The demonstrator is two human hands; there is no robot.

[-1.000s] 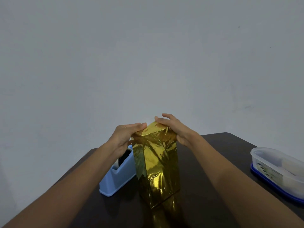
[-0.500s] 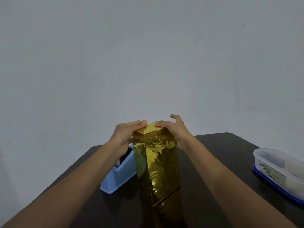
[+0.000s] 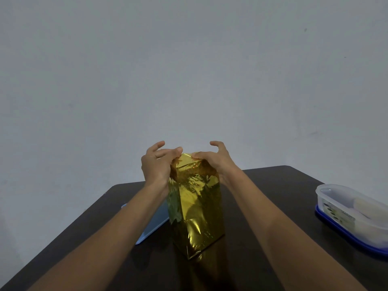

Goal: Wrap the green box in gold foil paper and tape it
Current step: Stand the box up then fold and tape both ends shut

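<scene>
The tall foil-wrapped box [image 3: 196,206], its gold skin crinkled and glossy, was pinched at the top by left hand [image 3: 156,166] and right hand [image 3: 218,161].

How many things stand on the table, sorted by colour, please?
Gold: 1, the foil-wrapped box
Light blue: 1, the tape dispenser, partly hidden by a forearm
Clear with a dark blue base: 1, the plastic container
Total: 3
</scene>
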